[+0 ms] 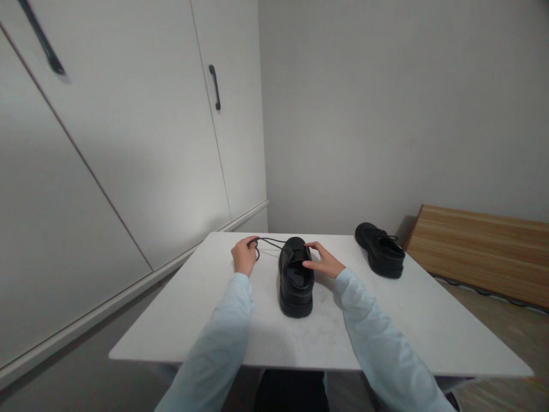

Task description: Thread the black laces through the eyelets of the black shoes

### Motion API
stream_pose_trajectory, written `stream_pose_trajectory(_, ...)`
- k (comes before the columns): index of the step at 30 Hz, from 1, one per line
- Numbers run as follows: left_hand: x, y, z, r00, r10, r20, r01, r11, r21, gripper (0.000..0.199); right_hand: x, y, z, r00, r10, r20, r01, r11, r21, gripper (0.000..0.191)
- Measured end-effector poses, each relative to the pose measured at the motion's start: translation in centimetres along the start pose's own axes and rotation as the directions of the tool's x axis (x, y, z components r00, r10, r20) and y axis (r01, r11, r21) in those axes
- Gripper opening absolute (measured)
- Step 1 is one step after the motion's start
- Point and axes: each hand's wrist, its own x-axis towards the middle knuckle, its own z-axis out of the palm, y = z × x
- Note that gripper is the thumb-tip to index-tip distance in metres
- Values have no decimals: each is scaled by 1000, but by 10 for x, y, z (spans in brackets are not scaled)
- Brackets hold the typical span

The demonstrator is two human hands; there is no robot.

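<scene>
A black leather shoe (297,294) stands on the white table in front of me, heel toward me and toe pointing away. My left hand (244,256) is closed on a dark shoelace (270,240), pinched between thumb and fingers and drawn out to the left of the shoe. A loop of the lace hangs beside the fingertips. On the shoe's right side, my right hand (325,261) grips the upper near the opening, thumb at the rim and fingers farther forward.
A second black shoe (384,257), with its lace in place, stands at the table's far right. The white table (206,320) borders white cabinets (171,143) on the left. A wooden board or bench (480,246) is beyond the right edge, with a grey wall (386,114) behind.
</scene>
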Motion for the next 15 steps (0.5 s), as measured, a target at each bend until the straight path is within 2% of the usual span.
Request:
stream_pose_trajectory(5, 4, 0, -4, 994, 56, -94, -55, 998, 4, 24, 0, 3, 0, 1000, -4, 1, 4, 1000, -3, 59)
stream_pose_trajectory(11, 6, 2, -6, 982, 119, -145, -94, 982, 166, 22, 0, 2, 0, 1000, 17, 10, -17, 1000, -7, 60)
stream_pose_trajectory(13, 6, 3, -6, 977, 144, -159, -121, 982, 141, 23, -1, 1, 0, 1000, 19, 7, -19, 1000, -4, 60)
stream_pose_trajectory(15, 6, 4, -6, 972, 166, -163, -161, 986, 46, 23, -1, 0, 0, 1000, 20, 6, -20, 1000, -3, 60)
